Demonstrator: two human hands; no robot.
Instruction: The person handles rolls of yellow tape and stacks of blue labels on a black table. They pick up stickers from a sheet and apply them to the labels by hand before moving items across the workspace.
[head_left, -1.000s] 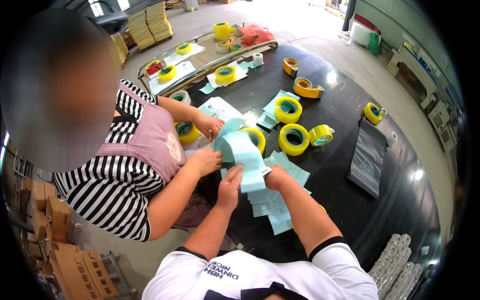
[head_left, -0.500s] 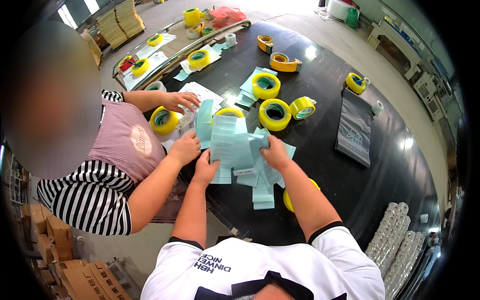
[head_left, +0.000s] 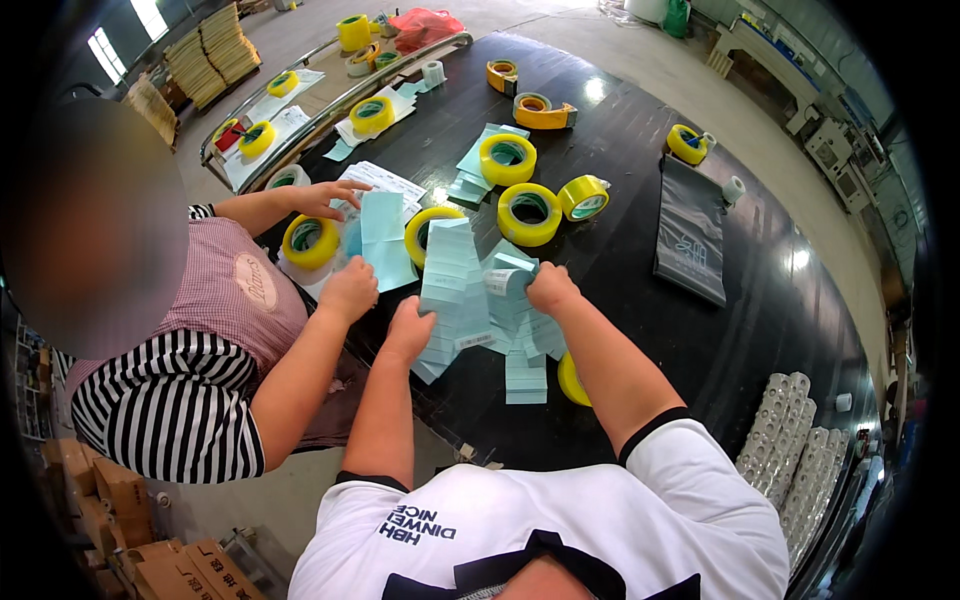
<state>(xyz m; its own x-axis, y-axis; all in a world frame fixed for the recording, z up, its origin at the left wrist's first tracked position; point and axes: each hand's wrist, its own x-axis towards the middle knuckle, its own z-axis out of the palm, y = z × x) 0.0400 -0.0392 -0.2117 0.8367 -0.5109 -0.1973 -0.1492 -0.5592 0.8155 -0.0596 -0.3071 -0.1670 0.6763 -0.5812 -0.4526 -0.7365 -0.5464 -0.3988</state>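
Strips of pale blue label sheets are between my hands above the black table. My left hand (head_left: 408, 328) grips the lower left edge of a long creased label strip (head_left: 447, 270), thumb on top. My right hand (head_left: 553, 288) is closed on the edge of a second, folded label strip (head_left: 512, 280), which bends over and shows a white barcode patch. More label strips (head_left: 526, 378) hang or lie beneath; whether they are joined is hidden. A roll of yellow tape (head_left: 430, 232) lies just behind the left strip, and another tape roll (head_left: 572, 380) is partly covered by my right forearm.
A co-worker on my left holds a blue label sheet (head_left: 385, 240) over white papers (head_left: 385, 180). Several yellow tape rolls (head_left: 530, 238) stand beyond my hands. Orange tape dispensers (head_left: 545, 117) lie farther back, a black bag (head_left: 690, 240) at right, bubble-wrap-like rolls (head_left: 775, 430) near right.
My right hand has turned its strip so the barcode patch shows, and the strips have shifted. The co-worker has moved a blue sheet left and spread it. The whole view has shifted slightly.
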